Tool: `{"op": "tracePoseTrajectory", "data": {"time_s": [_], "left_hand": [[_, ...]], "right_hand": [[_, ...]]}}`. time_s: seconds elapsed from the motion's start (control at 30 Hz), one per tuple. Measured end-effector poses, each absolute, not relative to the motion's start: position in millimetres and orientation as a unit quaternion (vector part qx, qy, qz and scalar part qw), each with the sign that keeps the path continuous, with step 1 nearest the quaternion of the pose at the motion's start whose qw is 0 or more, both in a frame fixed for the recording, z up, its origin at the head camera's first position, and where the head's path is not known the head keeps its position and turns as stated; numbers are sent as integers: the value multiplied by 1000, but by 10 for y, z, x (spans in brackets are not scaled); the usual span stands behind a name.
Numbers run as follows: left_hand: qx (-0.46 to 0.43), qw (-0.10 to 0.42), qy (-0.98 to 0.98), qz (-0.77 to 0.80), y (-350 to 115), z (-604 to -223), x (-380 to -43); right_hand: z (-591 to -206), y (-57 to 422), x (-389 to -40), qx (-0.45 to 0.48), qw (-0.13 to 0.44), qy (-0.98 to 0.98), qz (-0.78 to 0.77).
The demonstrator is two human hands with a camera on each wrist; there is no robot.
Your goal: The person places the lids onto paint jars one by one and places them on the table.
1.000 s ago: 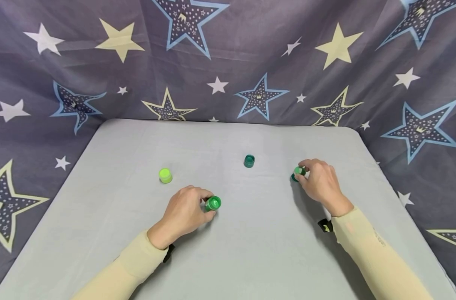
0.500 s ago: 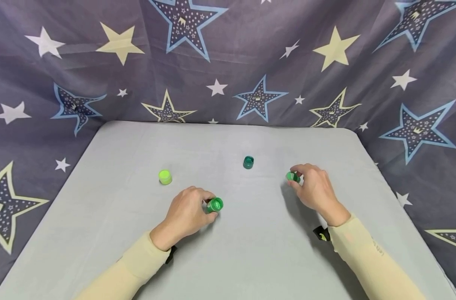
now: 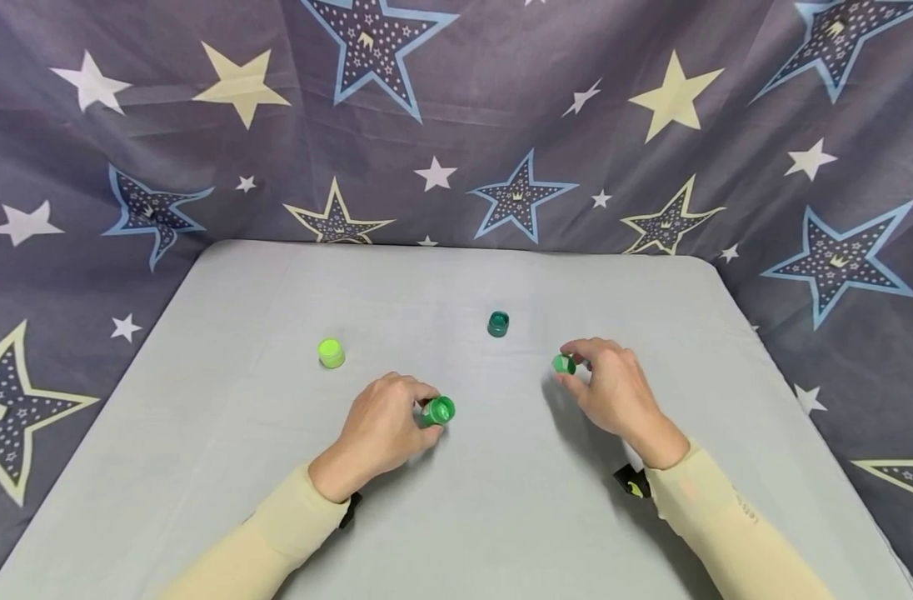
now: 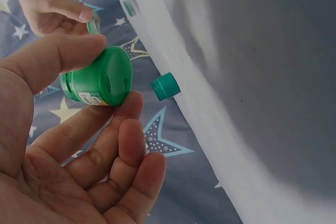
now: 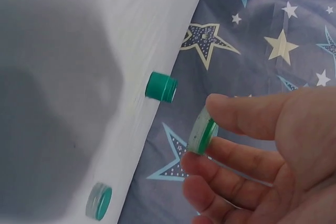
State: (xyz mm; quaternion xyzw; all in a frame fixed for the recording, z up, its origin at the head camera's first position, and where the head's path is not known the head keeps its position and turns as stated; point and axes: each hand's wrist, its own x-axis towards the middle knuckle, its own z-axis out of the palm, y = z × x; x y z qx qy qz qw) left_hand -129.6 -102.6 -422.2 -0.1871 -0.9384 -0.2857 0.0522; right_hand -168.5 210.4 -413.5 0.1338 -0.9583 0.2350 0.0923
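My left hand (image 3: 385,429) pinches a small green paint pot (image 3: 437,410) between thumb and fingertips. Its uncapped mouth is tilted up and to the right, with green paint showing inside. In the left wrist view the pot (image 4: 102,78) bears a partly covered label. My right hand (image 3: 614,390) holds a green lid (image 3: 564,364) by its rim, up off the table and to the right of the pot. The right wrist view shows this lid (image 5: 202,132) edge-on between thumb and fingers. A gap separates the lid from the pot.
An uncapped teal pot (image 3: 498,324) stands farther back, between the hands. A lime-green pot (image 3: 331,352) is on the left. In the right wrist view a teal lid (image 5: 98,201) lies on the white table (image 3: 456,525); in the head view my right hand hides it. Star-printed cloth (image 3: 456,125) surrounds the table.
My right hand has lifted the green lid and brought it left and toward me, away from the teal lid. My left hand has shifted slightly right with the green pot.
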Motion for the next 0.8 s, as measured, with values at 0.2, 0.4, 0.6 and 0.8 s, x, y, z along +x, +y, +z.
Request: {"op": "tracePoseTrajectory", "data": {"time_s": [0.2, 0.4, 0.6, 0.8], "left_hand": [[-188, 51, -937, -291, -1002, -4226, -1286], [-188, 50, -936, -291, -982, -4226, -1277], [-191, 49, -935, -294, -965, -4237, -1272], [-196, 52, -936, -289, -952, -4257, -1267]], "right_hand": [[-4140, 2018, -1638, 144, 86, -956, 240], [-4129, 1938, -1588, 158, 87, -952, 249], [-4131, 1876, -1528, 174, 85, -947, 257], [-4122, 1815, -1456, 190, 90, -941, 265]]}}
